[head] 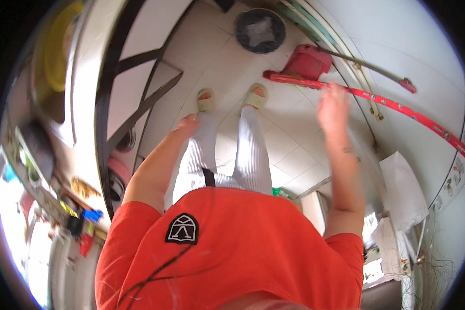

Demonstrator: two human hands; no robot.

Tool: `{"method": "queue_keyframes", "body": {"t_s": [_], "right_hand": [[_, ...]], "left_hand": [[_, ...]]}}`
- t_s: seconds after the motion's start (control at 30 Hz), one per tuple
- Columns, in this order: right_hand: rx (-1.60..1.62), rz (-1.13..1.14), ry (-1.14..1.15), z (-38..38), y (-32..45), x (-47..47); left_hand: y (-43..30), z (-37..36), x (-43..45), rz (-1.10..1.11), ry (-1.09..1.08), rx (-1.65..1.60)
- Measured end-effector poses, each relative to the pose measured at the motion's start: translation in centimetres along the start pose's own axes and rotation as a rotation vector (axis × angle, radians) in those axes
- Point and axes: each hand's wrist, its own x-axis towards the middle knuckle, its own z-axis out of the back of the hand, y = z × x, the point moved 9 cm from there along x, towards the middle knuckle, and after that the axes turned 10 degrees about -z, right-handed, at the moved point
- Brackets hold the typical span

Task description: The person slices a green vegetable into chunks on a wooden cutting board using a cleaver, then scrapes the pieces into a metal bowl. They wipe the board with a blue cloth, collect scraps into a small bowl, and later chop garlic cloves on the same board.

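Note:
My right hand (335,106), blurred, is at the red patterned handle (403,110) of a broom. Its fingers overlap the handle's near edge, and whether they are closed around it cannot be told. The handle slants from the broom head (272,75) on the floor up towards the wall at right. Behind the broom head is a red dustpan (308,62), whose long dark handle (366,66) ends in a red tip. Beside my left leg hangs my left hand (186,126), with nothing visible in it and its fingers partly hidden.
A dark round bin (259,31) with pale material inside stands on the tiled floor (213,58) ahead. At left runs a counter with a dark frame (151,104) and a yellow basin (62,48). A white bag (403,190) hangs at right, by the pale wall (418,50).

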Motion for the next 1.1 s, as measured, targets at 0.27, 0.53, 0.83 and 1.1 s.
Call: {"method": "queue_keyframes", "body": {"t_s": [0.27,0.53,0.83,1.1], "right_hand": [[-0.766,0.043,0.393,11.2,-10.2,9.0],[-0.683,0.312,0.379,13.0,-6.6,2.8],[-0.586,0.542,0.294,19.1,7.2,-11.2],[-0.515,0.669,0.259,17.5,9.2,-20.3]], "left_hand": [[9.6,-13.9,-20.7,0.257,-0.124,-0.352],[-2.5,-12.7,-26.9,0.172,-0.503,-1.138],[-3.5,-18.2,-29.1,0.074,-0.600,-1.046],[2.8,-32.4,-36.9,0.255,-0.824,-1.374]]}}
